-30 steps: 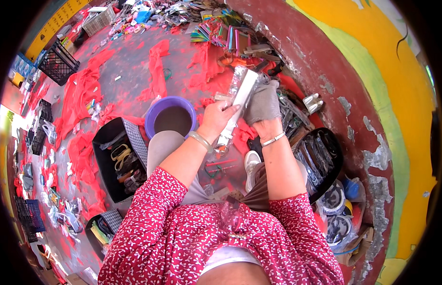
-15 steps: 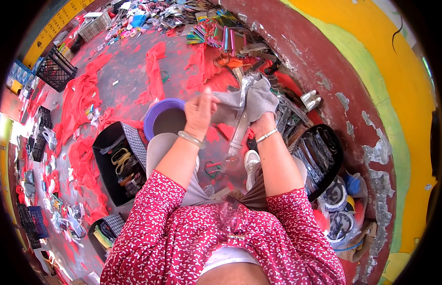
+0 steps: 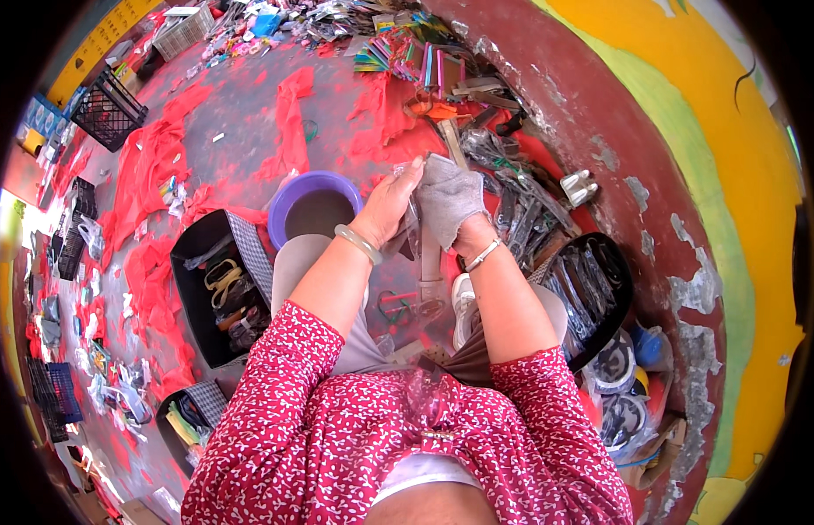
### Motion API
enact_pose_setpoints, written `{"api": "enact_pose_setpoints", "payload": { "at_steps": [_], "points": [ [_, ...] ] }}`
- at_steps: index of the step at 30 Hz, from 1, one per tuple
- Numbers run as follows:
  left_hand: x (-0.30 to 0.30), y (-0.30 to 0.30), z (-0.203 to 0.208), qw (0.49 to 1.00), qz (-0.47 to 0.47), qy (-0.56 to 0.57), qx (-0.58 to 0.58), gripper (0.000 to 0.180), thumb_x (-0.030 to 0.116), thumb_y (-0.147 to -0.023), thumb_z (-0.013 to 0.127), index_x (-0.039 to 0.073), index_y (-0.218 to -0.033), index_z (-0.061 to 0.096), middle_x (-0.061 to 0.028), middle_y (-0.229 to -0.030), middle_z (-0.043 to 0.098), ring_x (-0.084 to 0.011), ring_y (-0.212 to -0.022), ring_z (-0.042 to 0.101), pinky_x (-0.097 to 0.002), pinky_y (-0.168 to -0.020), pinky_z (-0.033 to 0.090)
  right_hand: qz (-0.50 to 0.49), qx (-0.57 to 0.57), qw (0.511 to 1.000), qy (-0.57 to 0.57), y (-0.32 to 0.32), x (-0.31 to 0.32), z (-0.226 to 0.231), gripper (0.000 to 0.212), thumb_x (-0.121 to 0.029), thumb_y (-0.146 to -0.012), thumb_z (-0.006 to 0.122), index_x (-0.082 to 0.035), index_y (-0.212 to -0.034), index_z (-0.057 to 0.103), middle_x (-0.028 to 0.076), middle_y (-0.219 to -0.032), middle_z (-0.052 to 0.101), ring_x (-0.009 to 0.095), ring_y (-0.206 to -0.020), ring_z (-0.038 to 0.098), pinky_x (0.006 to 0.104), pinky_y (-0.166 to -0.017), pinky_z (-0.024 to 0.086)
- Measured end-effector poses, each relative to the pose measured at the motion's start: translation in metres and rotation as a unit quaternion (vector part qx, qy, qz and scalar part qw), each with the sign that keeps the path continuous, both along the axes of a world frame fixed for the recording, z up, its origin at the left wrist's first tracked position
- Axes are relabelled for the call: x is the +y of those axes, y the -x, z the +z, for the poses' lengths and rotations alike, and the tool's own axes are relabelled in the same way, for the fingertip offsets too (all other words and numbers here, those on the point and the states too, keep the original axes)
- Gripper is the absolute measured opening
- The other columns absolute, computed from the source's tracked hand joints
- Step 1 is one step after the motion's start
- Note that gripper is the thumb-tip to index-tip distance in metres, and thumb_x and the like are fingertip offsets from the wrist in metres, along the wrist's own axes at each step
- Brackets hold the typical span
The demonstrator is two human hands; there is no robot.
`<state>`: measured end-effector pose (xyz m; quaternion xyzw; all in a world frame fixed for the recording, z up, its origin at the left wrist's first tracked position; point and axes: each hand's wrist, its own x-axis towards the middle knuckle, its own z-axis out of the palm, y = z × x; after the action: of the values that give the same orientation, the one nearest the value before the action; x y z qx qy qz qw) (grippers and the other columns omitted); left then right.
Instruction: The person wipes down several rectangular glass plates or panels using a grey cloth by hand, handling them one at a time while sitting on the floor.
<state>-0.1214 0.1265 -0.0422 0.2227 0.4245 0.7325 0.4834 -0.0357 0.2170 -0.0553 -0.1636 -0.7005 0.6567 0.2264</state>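
Note:
A belt in clear plastic (image 3: 431, 267) hangs down between my knees, its buckle end lowest. My left hand (image 3: 391, 203), a pale bangle at the wrist, is closed around the upper part of the belt and its plastic. A grey cloth (image 3: 451, 197) covers most of my right hand (image 3: 475, 234), which is closed on it and pressed up beside the left hand. The right fingers are hidden under the cloth, so whether they also hold the belt cannot be seen.
A purple basin (image 3: 280, 203) of murky water stands left of my hands. Black bins (image 3: 197, 302) with belts flank my knees, one bin (image 3: 624, 302) at right. Plastic-wrapped belts (image 3: 534, 214) pile along the peeling wall (image 3: 599, 114). Red cloth scraps (image 3: 149, 175) litter the floor.
My left hand has moved right and closed in beside my right hand. The grey cloth, stretched between the hands before, is now bunched over my right hand. The belt hangs straighter.

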Motion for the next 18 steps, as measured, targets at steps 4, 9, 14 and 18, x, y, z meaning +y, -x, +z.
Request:
{"api": "enact_pose_setpoints", "payload": {
  "at_steps": [4,9,14,18],
  "points": [
    [0.0,0.005,-0.005,0.998,-0.041,-0.023,0.045,0.04,0.035,-0.091,0.047,-0.001,-0.109,0.054,-0.005,-0.108,0.055,-0.0134,-0.1,0.049,-0.0289,-0.091,0.035,0.002,-0.025,0.999,0.023,-0.001,-0.002,0.011,0.024,-0.011,-0.084,0.055,-0.006,-0.107,0.055,0.002,-0.098,0.059,0.014,-0.088,0.056,0.0274,-0.077,0.047],
    [0.001,-0.001,-0.003,0.999,0.019,-0.03,0.004,0.034,0.029,-0.091,0.048,-0.001,-0.107,0.055,-0.0056,-0.106,0.057,-0.0137,-0.095,0.051,-0.028,-0.089,0.038,0.015,-0.056,0.988,-0.142,0.004,0.004,0.004,0.018,-0.01,-0.085,0.053,-0.006,-0.102,0.057,0.002,-0.094,0.06,0.012,-0.084,0.057,0.0274,-0.07,0.046],
    [0.003,0.012,-0.018,0.998,0.053,0.0,-0.036,0.033,0.028,-0.091,0.047,-0.002,-0.102,0.058,-0.0072,-0.098,0.06,-0.0152,-0.09,0.055,-0.029,-0.084,0.042,0.024,-0.153,0.895,-0.418,0.014,-0.004,0.023,0.016,-0.019,-0.076,0.052,-0.008,-0.085,0.059,0.013,-0.083,0.06,0.027,-0.077,0.058,0.0354,-0.061,0.043],
    [0.005,0.021,-0.024,0.995,0.093,0.018,0.027,0.036,0.029,-0.091,0.044,-0.004,-0.1,0.058,-0.0087,-0.095,0.061,-0.0159,-0.089,0.057,-0.0291,-0.083,0.042,0.026,-0.008,0.995,-0.093,0.008,-0.024,0.027,0.016,-0.015,-0.076,0.051,-0.008,-0.087,0.059,0.016,-0.087,0.059,0.029,-0.078,0.057,0.0357,-0.061,0.043]
  ]
}}
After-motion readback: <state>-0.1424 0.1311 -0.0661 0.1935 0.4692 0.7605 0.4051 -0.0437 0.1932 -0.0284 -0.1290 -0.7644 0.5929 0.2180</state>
